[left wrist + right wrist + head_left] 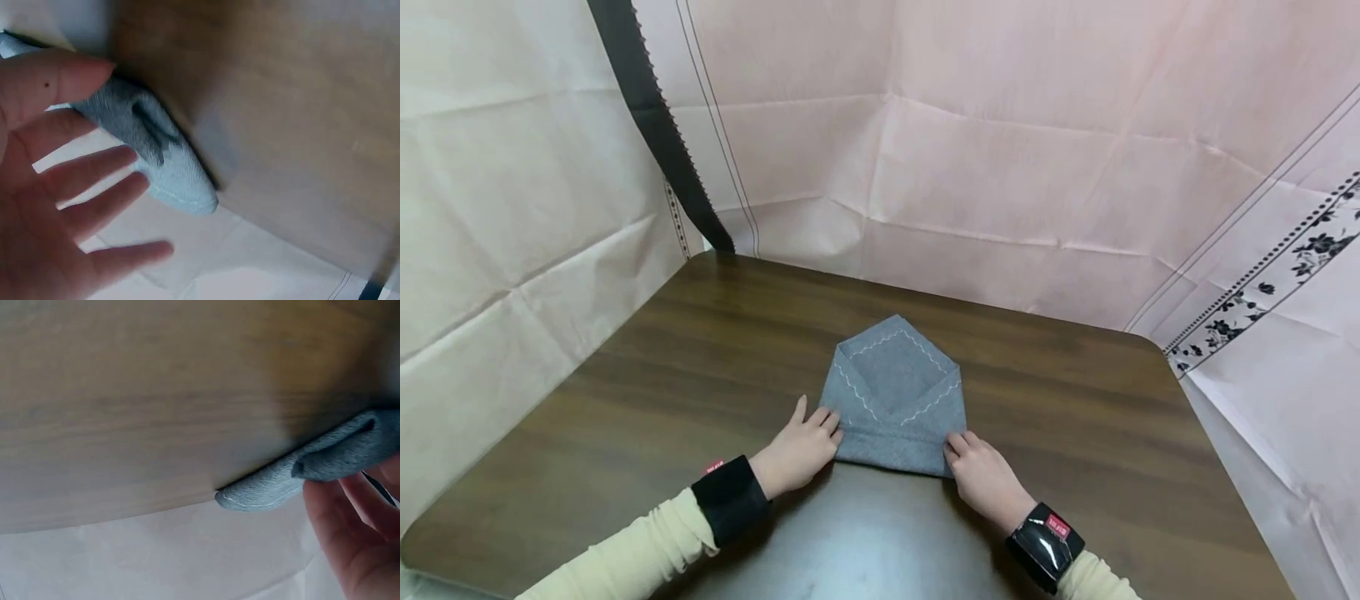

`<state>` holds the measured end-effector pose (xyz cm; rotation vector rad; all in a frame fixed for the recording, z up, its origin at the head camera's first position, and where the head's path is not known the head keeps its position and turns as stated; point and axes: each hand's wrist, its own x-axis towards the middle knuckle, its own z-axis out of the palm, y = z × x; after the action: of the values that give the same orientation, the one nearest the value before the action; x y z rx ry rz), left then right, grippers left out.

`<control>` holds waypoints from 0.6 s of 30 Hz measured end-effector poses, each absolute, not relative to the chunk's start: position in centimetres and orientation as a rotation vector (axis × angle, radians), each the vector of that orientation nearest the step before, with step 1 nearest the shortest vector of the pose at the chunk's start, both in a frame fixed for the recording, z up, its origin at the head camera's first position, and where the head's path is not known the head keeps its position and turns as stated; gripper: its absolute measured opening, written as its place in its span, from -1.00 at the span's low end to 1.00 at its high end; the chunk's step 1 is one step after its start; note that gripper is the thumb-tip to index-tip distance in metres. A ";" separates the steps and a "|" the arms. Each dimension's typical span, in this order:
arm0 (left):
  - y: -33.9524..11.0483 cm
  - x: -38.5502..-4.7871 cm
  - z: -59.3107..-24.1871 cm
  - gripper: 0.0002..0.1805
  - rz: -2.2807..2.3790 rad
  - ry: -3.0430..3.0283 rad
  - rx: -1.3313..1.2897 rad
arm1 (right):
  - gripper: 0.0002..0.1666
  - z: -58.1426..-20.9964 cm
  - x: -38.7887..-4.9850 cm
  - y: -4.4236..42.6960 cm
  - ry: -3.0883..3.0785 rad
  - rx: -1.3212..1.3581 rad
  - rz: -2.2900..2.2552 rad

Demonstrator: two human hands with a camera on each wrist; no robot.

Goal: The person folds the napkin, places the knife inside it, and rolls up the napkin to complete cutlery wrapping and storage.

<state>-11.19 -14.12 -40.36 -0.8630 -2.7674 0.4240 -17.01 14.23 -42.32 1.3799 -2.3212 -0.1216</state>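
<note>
A grey-blue cloth (898, 383) with wavy white stitching lies folded flat into a pointed, envelope-like shape, its tip facing away and a straight folded band along its near edge. At the left end of that band my left hand (801, 450) touches the cloth with its fingertips. The left wrist view shows this hand's fingers spread and fairly straight beside the layered edge. My right hand (985, 479) pinches the right end of the band, fingers bent against the rolled corner (344, 456) in the right wrist view; its thumb is hidden.
The cloth lies on a dark brown wooden table (715, 333) with rounded corners. Creased pale sheeting (1015, 167) hangs behind and beside it, with a black strip (658, 125) at the left and a floral border (1247, 300) at the right. Both wrists wear black bands.
</note>
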 end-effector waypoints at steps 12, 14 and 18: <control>-14.4 -12.5 -41.5 -0.94 0.276 -2.631 -1.033 | -0.68 -42.4 -16.3 14.1 -2.424 1.412 -0.164; -14.5 -12.7 -41.6 -0.92 0.252 -2.599 -1.053 | -0.75 -42.6 -16.4 14.1 -2.379 1.386 -0.167; -14.5 -12.9 -41.3 -0.90 0.222 -2.630 -1.042 | -0.82 -42.7 -16.6 14.0 -2.354 1.339 -0.125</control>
<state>-12.86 -14.51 -41.32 -1.0419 -2.6305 0.2216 -16.58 13.96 -42.69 1.3388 -2.3540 -0.1253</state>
